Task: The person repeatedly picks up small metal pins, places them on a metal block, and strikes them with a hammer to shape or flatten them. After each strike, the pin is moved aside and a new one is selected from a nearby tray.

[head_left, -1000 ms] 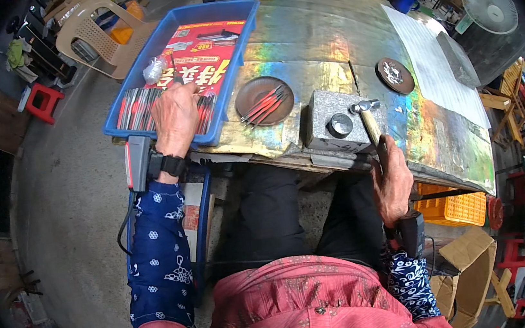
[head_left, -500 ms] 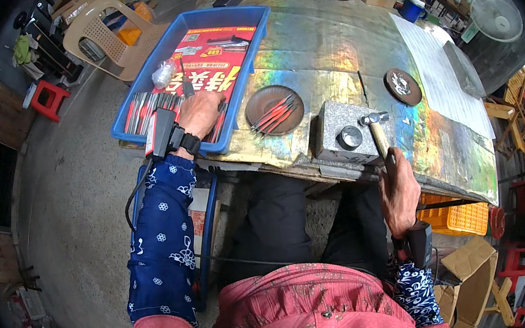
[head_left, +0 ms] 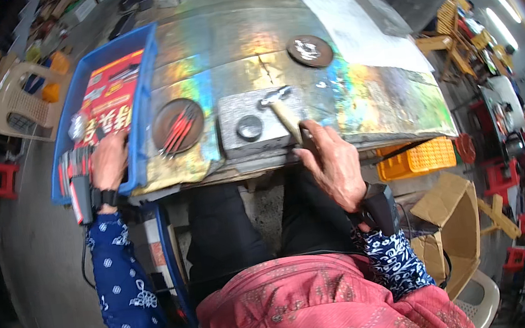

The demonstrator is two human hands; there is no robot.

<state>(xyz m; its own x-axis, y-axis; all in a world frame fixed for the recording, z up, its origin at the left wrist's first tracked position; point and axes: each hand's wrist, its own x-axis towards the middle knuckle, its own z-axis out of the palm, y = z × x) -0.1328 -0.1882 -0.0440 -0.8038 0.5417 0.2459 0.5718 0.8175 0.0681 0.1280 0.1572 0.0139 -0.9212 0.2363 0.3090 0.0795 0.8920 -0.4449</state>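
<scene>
My left hand [head_left: 110,163] reaches into the blue plastic tray [head_left: 146,99], over its near end. Bundled slim red and black tools [head_left: 74,162] lie beside it; its fingertips are hidden under the hand. My right hand [head_left: 335,167] has its thumb and fingers around the end of the wooden handle of a small hammer [head_left: 286,117]. The hammer's metal head rests over a grey stone-like block [head_left: 230,108], on which a round dark metal piece [head_left: 249,128] sits. Between tray and block, a brown round dish [head_left: 160,127] holds several red slim tools [head_left: 178,132].
A second brown dish [head_left: 295,43] with small whitish pieces stands farther back on the table. White sheeting [head_left: 351,34] covers the back right, with a grey slab [head_left: 382,13] on it. An orange crate [head_left: 417,159] and an open cardboard box [head_left: 457,223] are at the right, below table height.
The view has swung right, so the table and tray sit farther left. My left hand stays in the tray. My right hand remains at the hammer's handle end, its thumb now showing.
</scene>
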